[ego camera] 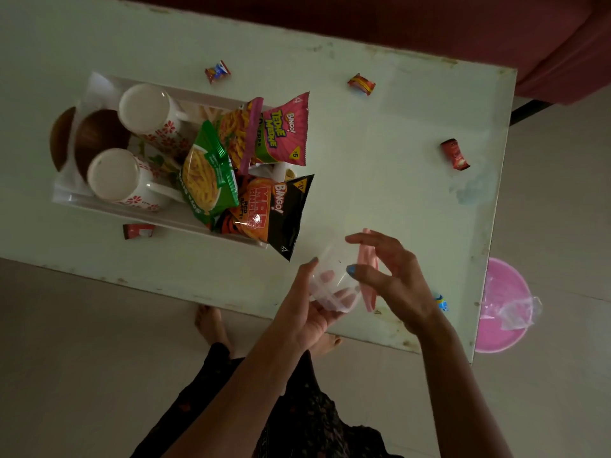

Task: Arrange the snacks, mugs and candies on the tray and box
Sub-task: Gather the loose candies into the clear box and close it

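A small clear box (pixel 334 285) sits cupped in the left hand (pixel 310 312) above the near edge of the table (pixel 413 133), fingers showing through its wall. The right hand (pixel 393 282) hovers just beside it with fingers spread; a pink lid (pixel 368 272) stands between them, and it is hard to tell whether that hand grips it. Left of the hands, a white tray (pixel 86 196) holds two upturned mugs (pixel 145 110) and three snack packets (pixel 277 130). Wrapped candies (pixel 361 83) lie scattered well apart on the tabletop.
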Motion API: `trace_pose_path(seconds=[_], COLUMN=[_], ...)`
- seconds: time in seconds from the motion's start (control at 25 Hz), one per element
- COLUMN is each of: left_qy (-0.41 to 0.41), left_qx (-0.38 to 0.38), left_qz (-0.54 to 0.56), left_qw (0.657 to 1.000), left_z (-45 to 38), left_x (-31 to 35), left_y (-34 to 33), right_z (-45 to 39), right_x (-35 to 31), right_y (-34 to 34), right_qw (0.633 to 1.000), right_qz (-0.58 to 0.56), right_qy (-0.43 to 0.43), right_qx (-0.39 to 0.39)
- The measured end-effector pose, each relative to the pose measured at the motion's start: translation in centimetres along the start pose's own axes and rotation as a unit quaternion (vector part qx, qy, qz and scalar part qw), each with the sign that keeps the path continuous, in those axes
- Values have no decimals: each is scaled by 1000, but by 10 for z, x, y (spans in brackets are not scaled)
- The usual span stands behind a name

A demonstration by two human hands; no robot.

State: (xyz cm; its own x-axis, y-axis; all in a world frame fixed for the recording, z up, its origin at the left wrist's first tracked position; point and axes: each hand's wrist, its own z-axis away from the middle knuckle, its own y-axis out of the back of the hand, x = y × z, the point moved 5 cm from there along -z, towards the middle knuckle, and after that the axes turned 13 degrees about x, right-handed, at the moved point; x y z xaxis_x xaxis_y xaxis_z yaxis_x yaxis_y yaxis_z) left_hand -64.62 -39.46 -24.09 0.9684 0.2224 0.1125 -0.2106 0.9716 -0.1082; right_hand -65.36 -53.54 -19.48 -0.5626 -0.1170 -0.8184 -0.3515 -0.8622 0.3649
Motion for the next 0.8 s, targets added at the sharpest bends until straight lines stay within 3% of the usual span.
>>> trace_pose_path(seconds=[0.12, 0.28, 0.4, 0.48, 0.6, 0.68, 0.8], left_qy=[12, 8, 14, 22, 27, 23, 14], left_qx=[4, -18, -38, -47, -62, -72, -48], left_qz=[26, 51, 49, 33, 24, 16, -31], left_qw=[1000, 999, 998, 998, 997, 997, 998], left_z=[-3, -3, -5, -7, -8, -8, -11], left_x=[4, 7, 6, 3, -1, -1, -2], left_y=[5, 9, 10, 7, -3, -8, -1], right_z=[-12, -39, -57, -57, -40, -27, -17], right_x=[2, 9, 18, 16, 18, 24, 23], right_y=[11, 32, 35, 35, 30, 16, 6], right_qw=[999, 970, 938, 917, 936, 964, 962], right_qz=[19, 183, 323, 368, 275, 172, 164], right_qy=[14, 38, 27, 39, -5, -94, -97], right_qx=[33, 156, 123, 148, 218, 182, 193])
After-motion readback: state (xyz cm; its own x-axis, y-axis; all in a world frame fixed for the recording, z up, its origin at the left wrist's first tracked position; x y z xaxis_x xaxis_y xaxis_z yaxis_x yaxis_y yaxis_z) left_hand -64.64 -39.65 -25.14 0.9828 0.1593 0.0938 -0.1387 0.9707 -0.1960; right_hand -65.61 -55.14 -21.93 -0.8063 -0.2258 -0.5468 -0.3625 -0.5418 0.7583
